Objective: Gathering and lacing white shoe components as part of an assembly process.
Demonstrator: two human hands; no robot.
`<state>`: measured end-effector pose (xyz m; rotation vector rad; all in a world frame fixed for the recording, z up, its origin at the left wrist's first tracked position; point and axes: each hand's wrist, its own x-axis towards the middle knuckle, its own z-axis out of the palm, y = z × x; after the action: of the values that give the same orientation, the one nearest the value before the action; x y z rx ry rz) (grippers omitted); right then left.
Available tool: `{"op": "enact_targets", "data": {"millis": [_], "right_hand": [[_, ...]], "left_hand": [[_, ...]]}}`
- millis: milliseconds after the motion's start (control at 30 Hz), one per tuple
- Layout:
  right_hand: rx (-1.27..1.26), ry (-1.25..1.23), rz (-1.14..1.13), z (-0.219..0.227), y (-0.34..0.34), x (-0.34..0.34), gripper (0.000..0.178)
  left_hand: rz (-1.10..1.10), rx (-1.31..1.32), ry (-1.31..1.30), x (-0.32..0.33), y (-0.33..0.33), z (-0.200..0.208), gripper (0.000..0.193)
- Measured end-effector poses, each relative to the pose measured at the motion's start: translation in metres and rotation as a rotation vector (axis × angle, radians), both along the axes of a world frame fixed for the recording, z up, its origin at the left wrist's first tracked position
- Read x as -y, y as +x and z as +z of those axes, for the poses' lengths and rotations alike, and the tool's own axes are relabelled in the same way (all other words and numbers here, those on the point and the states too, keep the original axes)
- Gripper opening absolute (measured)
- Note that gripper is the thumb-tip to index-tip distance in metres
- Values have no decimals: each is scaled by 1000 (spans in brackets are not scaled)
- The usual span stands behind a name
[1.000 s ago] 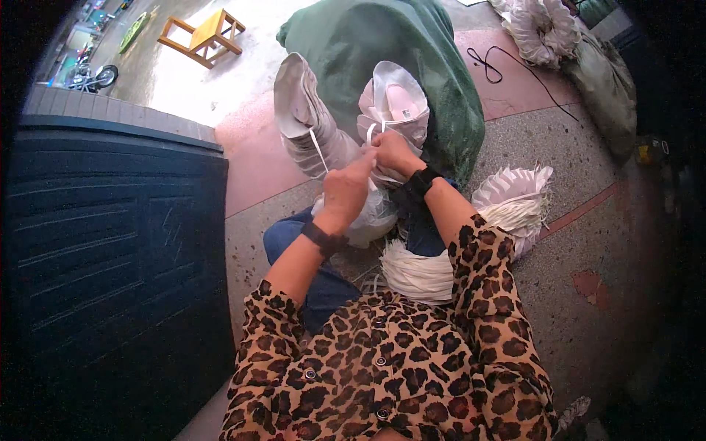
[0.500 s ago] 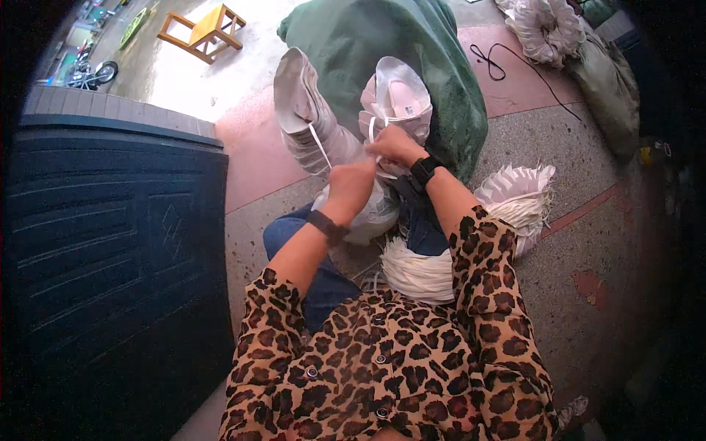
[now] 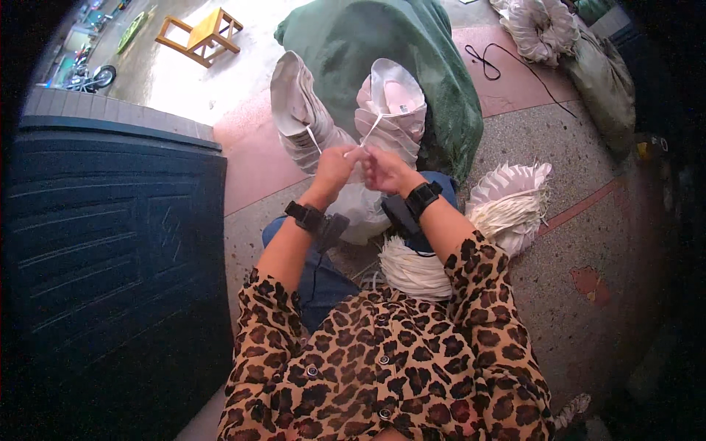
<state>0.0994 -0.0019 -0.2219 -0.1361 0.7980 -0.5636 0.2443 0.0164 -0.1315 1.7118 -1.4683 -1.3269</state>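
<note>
Pinching white string (image 3: pixel 372 128), the left hand (image 3: pixel 337 168) and right hand (image 3: pixel 388 170) meet just before two pale layered stacks (image 3: pixel 396 104) (a draped green cover (image 3: pixel 360 37) rises behind them).

One wide fisheye looks down from the wearer's head — close above the leopard-print shirt (image 3: pixel 349 353), facing forward.

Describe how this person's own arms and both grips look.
The loose, tan, leopard-print fabric left sleeve and matching right sleeve end around the elbows. The left grip and right grip are ungloved. Each wrist wears a black band, left band and right band; a thin black cable hangs below the left.
</note>
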Motion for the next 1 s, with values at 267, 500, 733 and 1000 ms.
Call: {"op": "enact_targets", "data": {"millis": [267, 500, 733, 1000], "right_hand": [[-455, -576, -275, 54, 1, -1, 29], [-262, -757, -145, 78, 12, 10, 27], [-693, -1478, 4, 78, 10, 15, 26], [-607, -952, -144, 76, -7, 13, 26]], "left_hand": [[120, 22, 14, -5, 15, 25, 51], [159, -194, 167, 0, 20, 48, 57], [80, -76, 218, 9, 10, 52, 64], [153, -383, 110, 12, -2, 55, 58]]}}
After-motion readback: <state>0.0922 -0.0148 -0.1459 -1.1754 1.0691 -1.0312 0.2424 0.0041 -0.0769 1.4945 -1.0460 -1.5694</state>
